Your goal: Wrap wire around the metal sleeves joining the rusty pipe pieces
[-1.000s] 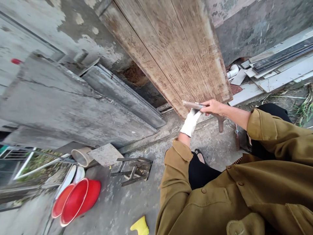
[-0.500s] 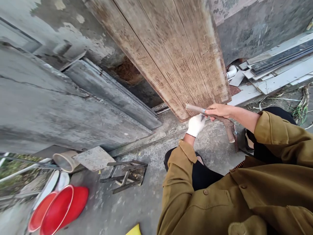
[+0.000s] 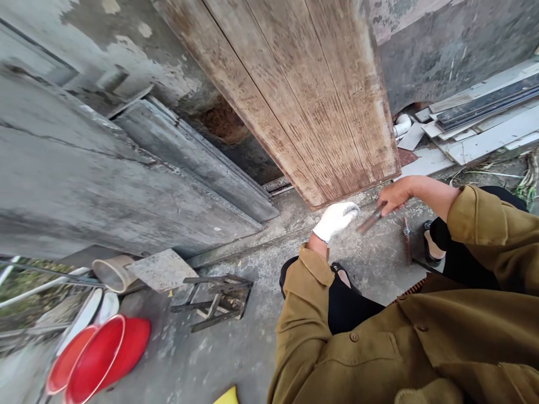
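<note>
My right hand is bare and closed round a brown wooden stick, whose lower end points down and left and is smeared by motion. The rest of the stick is hidden by the hand. To its left, my left hand wears a white glove, with its fingers curled together; whether anything small is in them cannot be made out. Both hands are just in front of the lower edge of a large wooden panel leaning on the wall. A thin reddish-brown rod stands out against the ground by my right foot.
Grey slabs lean on the wall at left. A small wooden stool, red basins and a beige bucket are at lower left. Stacked boards and a white pipe elbow lie at right.
The stick has swung from lying crosswise between my hands to pointing down and left in my right hand. My left hand has come off it and moved slightly down and left.
</note>
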`<action>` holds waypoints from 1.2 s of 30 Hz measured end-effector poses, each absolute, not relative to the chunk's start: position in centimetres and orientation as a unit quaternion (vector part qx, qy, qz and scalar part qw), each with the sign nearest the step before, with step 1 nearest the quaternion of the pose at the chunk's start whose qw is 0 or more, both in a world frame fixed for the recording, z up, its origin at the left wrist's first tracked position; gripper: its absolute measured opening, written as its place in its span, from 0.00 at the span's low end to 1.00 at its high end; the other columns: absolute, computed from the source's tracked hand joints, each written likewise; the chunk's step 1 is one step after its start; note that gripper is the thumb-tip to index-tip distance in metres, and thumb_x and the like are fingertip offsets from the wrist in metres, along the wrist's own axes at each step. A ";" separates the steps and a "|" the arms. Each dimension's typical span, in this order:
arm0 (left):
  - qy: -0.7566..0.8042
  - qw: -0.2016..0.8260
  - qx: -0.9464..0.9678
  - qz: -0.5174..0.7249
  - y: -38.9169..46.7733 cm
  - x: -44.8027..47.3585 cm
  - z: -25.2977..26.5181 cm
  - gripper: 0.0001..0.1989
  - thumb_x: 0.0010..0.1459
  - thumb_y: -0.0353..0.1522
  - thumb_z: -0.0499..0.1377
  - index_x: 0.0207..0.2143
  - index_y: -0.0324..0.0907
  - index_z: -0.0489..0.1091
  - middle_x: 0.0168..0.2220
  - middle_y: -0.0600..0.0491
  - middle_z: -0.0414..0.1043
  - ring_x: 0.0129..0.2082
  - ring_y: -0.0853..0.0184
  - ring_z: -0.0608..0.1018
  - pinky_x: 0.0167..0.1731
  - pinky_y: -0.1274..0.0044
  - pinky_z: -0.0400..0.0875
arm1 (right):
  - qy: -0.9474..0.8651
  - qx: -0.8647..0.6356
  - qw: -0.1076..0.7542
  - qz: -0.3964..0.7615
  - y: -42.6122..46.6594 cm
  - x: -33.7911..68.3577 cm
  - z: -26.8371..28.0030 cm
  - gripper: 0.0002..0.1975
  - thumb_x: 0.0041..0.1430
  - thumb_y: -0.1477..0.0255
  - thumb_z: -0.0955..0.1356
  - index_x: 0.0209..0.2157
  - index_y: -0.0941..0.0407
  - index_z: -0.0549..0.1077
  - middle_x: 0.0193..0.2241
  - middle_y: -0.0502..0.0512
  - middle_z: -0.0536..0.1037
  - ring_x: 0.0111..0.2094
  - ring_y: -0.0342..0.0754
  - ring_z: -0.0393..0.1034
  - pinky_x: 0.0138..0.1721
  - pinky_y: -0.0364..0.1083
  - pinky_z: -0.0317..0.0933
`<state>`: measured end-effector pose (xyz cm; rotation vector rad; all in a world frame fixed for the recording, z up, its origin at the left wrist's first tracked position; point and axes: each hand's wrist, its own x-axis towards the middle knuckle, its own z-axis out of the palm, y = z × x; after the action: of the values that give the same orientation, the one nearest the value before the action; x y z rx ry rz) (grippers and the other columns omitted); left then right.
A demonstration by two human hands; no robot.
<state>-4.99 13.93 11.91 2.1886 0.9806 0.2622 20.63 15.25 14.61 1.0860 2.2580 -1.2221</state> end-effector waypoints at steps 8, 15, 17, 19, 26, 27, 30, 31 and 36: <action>0.413 0.498 0.737 0.197 14.3 -3.2 9.8 0.11 0.66 0.35 0.57 0.39 0.38 0.77 0.33 0.50 0.77 0.32 0.66 0.75 0.38 0.76 0.71 | 0.724 0.381 -0.074 -0.569 13.9 22.7 18.5 0.23 0.68 0.50 0.67 0.35 0.57 0.72 0.29 0.53 0.75 0.28 0.42 0.67 0.36 0.44 0.64; 0.386 0.529 0.743 0.139 12.1 -2.7 9.9 0.09 0.62 0.35 0.62 0.34 0.38 0.77 0.31 0.48 0.78 0.31 0.67 0.72 0.36 0.76 0.69 | 0.730 0.630 -0.073 -0.255 15.6 24.1 15.9 0.19 0.74 0.62 0.63 0.51 0.61 0.76 0.45 0.68 0.81 0.45 0.57 0.77 0.46 0.50 0.67; 0.386 0.521 0.748 0.141 12.1 -3.3 10.2 0.08 0.61 0.34 0.61 0.34 0.38 0.77 0.32 0.49 0.78 0.33 0.66 0.73 0.39 0.76 0.70 | 0.769 0.610 0.003 -0.194 15.6 23.9 15.0 0.18 0.71 0.65 0.67 0.54 0.62 0.77 0.49 0.70 0.81 0.50 0.59 0.76 0.49 0.51 0.65; 0.384 0.515 0.751 0.151 12.3 -4.2 10.7 0.07 0.59 0.33 0.60 0.34 0.38 0.76 0.33 0.50 0.78 0.36 0.65 0.75 0.42 0.75 0.70 | 0.796 0.546 0.090 -0.248 15.0 23.6 14.6 0.13 0.69 0.69 0.70 0.49 0.62 0.80 0.44 0.66 0.82 0.46 0.55 0.76 0.46 0.48 0.64; 0.381 0.520 0.737 0.203 13.2 -5.0 10.4 0.10 0.59 0.35 0.58 0.34 0.38 0.74 0.34 0.51 0.76 0.32 0.68 0.73 0.37 0.77 0.68 | 0.705 0.366 0.158 -0.587 11.9 22.2 18.6 0.12 0.58 0.64 0.78 0.36 0.59 0.80 0.29 0.51 0.77 0.31 0.43 0.71 0.38 0.43 0.64; 0.390 0.515 0.730 0.222 13.2 -4.8 10.1 0.11 0.59 0.36 0.58 0.35 0.38 0.74 0.35 0.50 0.77 0.33 0.68 0.73 0.37 0.77 0.69 | 0.712 0.396 0.096 -0.572 11.8 22.3 19.3 0.12 0.61 0.63 0.76 0.36 0.58 0.80 0.30 0.52 0.77 0.32 0.43 0.71 0.40 0.44 0.65; 0.384 0.520 0.731 0.219 13.1 -4.0 9.3 0.16 0.64 0.41 0.58 0.39 0.37 0.75 0.35 0.50 0.76 0.31 0.69 0.72 0.36 0.77 0.69 | 0.704 0.502 -0.091 -0.494 11.9 22.9 20.5 0.14 0.71 0.62 0.69 0.37 0.58 0.78 0.32 0.56 0.76 0.35 0.45 0.71 0.42 0.46 0.65; 0.366 0.523 0.745 0.194 12.9 -3.7 9.2 0.17 0.65 0.43 0.57 0.39 0.37 0.76 0.34 0.51 0.75 0.30 0.69 0.71 0.36 0.77 0.68 | 0.689 0.530 -0.141 -0.474 12.0 23.1 20.4 0.16 0.74 0.62 0.66 0.39 0.58 0.77 0.33 0.58 0.77 0.35 0.46 0.71 0.42 0.46 0.65; 0.286 0.537 0.786 0.114 11.5 -3.0 9.9 0.14 0.64 0.38 0.57 0.37 0.37 0.76 0.34 0.52 0.75 0.32 0.69 0.72 0.39 0.77 0.69 | 0.677 0.633 -0.142 -0.347 12.9 23.6 17.5 0.15 0.75 0.64 0.64 0.48 0.60 0.77 0.38 0.63 0.79 0.40 0.52 0.74 0.44 0.49 0.63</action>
<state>-2.97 11.51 9.94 1.8708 0.6802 0.2707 23.64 12.88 17.50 2.1908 2.3450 -1.2026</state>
